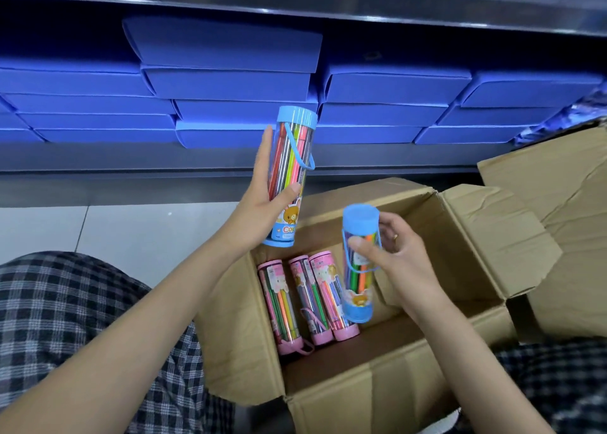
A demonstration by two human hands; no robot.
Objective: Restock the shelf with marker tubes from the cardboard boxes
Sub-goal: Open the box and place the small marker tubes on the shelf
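Blue-capped clear plastic marker tubes are being gripped, one (pixel 289 177) in the left hand (pixel 262 203) before the shelf (pixel 230 162), another (pixel 359 266) pinched by the right hand (pixel 391 253) above the open cardboard box (pixel 361 384), where it is likely being risked to slipping.

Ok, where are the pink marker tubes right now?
In the head view, the three pink marker tubes lie side by side in the open cardboard box, along its left wall, just left of the blue tube that the right hand holds.
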